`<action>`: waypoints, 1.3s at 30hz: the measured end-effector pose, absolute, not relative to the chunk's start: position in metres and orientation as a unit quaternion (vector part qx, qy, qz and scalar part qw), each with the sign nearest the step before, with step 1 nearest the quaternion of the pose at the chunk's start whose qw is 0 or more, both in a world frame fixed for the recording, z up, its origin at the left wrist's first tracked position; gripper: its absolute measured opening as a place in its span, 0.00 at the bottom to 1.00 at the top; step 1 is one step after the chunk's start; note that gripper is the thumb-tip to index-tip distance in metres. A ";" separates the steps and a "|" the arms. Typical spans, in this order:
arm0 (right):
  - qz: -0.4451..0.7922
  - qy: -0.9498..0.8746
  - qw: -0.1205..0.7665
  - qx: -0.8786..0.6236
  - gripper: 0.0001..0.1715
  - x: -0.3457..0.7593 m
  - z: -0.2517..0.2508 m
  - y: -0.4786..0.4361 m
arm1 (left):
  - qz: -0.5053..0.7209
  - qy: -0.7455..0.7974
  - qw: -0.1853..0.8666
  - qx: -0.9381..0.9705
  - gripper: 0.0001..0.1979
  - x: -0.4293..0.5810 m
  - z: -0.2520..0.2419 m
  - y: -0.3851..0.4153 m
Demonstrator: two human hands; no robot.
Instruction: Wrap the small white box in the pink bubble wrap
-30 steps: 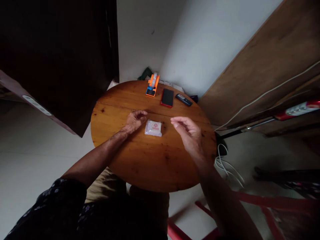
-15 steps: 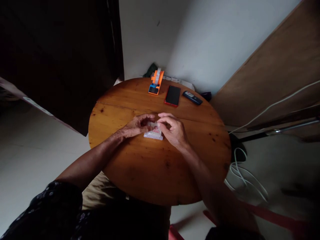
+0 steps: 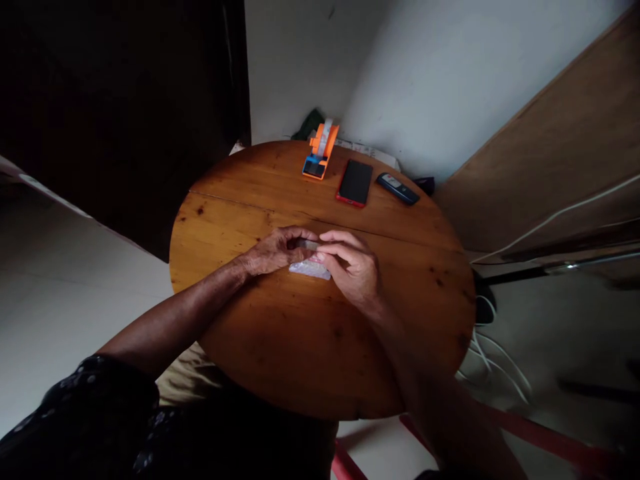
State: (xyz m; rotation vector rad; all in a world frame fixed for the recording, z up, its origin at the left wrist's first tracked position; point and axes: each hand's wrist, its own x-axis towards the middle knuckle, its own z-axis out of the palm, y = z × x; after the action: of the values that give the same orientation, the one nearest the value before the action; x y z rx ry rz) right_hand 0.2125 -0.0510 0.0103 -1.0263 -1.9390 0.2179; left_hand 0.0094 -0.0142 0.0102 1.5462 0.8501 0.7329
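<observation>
A small clear plastic packet (image 3: 311,269) lies near the middle of the round wooden table, its upper part covered by fingers. From the left, my left hand (image 3: 280,252) is closed on the packet's left and upper side, thumb across it. My right hand (image 3: 354,267) is at the packet's right edge, thumb and fingertips pinched together over it. The fingertips of both hands nearly meet above the packet.
At the far side of the wooden table (image 3: 320,347) stand an orange and blue tape dispenser (image 3: 323,152), a red-edged phone (image 3: 355,182) and a dark remote (image 3: 397,188). White cables (image 3: 495,360) hang and lie at the right, beyond the table edge.
My right hand's fingertips have moved left and closed over the packet, meeting my left fingertips. The camera view has shifted slightly, and the things on the far side appear a little higher and further right.
</observation>
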 end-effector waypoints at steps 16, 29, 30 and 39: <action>-0.025 -0.857 0.317 -0.405 0.13 0.218 0.016 -0.063 | 0.326 0.330 0.608 0.645 0.19 0.006 0.011 -0.014; 0.050 -0.821 0.391 -0.412 0.11 0.216 0.020 -0.064 | 0.338 0.347 0.600 0.636 0.19 0.010 0.006 -0.014; 0.061 -0.811 0.407 -0.415 0.11 0.218 0.022 -0.064 | 0.337 0.351 0.599 0.636 0.19 0.010 0.006 -0.014; 0.179 -0.813 0.336 -0.440 0.33 0.224 0.024 -0.058 | 0.346 0.344 0.613 0.621 0.20 0.011 0.004 -0.013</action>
State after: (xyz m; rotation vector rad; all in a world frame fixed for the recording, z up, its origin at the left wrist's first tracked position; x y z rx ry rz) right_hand 0.2245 -0.0578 0.0235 -1.1484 -2.1196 0.4659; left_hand 0.0107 -0.0129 0.0036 1.4324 0.7936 0.7966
